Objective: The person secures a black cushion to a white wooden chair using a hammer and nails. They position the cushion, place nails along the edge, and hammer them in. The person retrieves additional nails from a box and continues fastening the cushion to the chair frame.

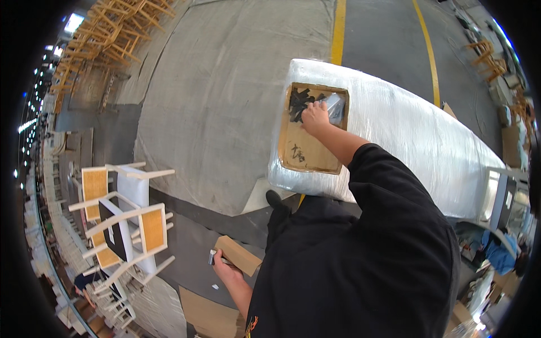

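My right hand (316,116) reaches into a shallow cardboard tray (307,151), fingers bent and closed between a pile of black strip-like pieces (299,103) and a clear plastic bag (335,106). What its fingertips hold, if anything, is hidden. A few small dark bits (297,152) lie at the tray's near end. Low on my left, my left hand (227,270) is closed round a small silvery object (212,257) whose kind I cannot make out. A brown cardboard piece (239,254) is right beside that hand; whether the fingers hold it too is unclear.
The tray rests on a long bundle wrapped in clear film (406,129). White chairs with woven panels (152,230) are stacked on the left. Wooden chair frames (112,34) pile up at the far left. Grey sheeting (225,101) covers the floor, beside yellow lines (338,34).
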The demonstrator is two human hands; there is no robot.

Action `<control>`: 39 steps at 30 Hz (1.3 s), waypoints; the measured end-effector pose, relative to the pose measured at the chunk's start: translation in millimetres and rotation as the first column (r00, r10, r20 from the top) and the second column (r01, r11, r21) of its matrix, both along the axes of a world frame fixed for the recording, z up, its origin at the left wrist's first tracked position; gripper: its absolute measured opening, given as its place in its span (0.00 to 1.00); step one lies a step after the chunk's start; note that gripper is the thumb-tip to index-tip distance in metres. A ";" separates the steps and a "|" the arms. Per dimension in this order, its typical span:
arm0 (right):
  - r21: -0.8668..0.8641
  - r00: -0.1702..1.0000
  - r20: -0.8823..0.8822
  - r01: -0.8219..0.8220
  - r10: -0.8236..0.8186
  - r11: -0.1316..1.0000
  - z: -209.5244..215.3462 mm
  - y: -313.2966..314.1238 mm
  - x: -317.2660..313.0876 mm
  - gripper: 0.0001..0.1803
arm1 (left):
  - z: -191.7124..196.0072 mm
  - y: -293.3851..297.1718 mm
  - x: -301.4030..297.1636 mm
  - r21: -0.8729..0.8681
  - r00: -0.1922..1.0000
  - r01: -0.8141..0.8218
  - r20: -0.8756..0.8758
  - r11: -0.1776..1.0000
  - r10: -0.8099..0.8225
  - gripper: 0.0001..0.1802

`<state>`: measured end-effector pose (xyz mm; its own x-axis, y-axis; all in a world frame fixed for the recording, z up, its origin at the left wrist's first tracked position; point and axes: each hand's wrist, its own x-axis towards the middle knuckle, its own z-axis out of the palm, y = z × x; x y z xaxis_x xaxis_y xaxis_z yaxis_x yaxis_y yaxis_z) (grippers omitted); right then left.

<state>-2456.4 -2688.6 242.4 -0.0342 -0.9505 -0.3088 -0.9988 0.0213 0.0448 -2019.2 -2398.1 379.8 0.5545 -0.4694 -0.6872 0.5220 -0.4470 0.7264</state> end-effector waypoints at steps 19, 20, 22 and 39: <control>-0.125 0.987 0.160 0.007 0.013 0.992 4.6 12.9 -23.9 0.12 | 0.9 -38.7 -66.4 -0.090 0.987 0.142 0.084 0.986 -0.134 0.16; -0.129 0.961 0.272 0.093 -0.055 0.987 15.3 13.0 -26.7 0.13 | 1.2 -50.0 -75.9 -0.099 0.967 0.251 0.073 0.963 -0.245 0.14; 0.054 0.844 0.513 0.153 -0.159 0.987 39.5 17.0 -24.2 0.18 | -3.9 -67.5 -90.3 -0.110 0.896 0.443 0.047 0.890 -0.441 0.11; 0.434 0.848 0.339 0.243 -0.407 0.868 59.9 143.2 -33.2 0.31 | -88.6 -146.6 -229.4 -0.028 0.512 0.844 -0.261 0.536 -0.819 0.15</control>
